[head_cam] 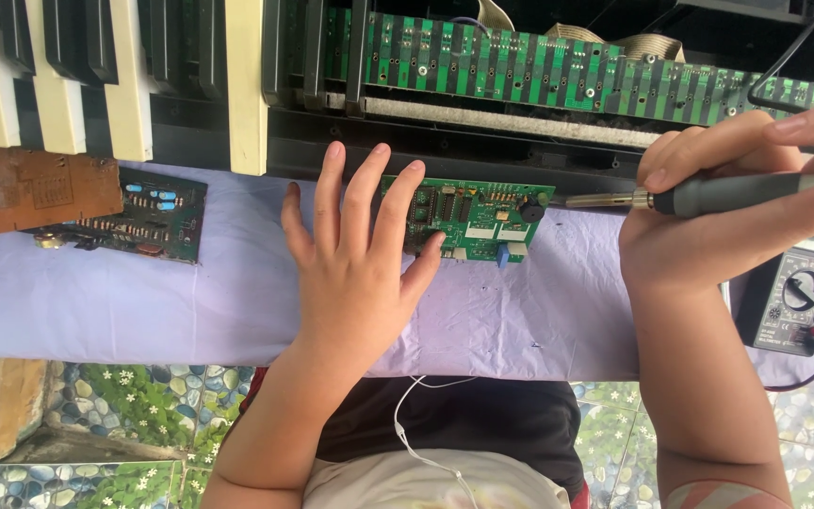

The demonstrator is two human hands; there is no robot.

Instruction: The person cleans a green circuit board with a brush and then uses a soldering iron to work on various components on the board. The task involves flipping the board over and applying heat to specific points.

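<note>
Green circuit board (478,219) — under flat, spread left hand (355,254); right hand (708,212) grips soldering iron (699,195).

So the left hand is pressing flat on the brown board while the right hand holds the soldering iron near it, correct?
Not quite. The head view shows the left hand flat on the green circuit board; the brown board lies untouched further left. The right hand does hold the soldering iron near it.
</note>
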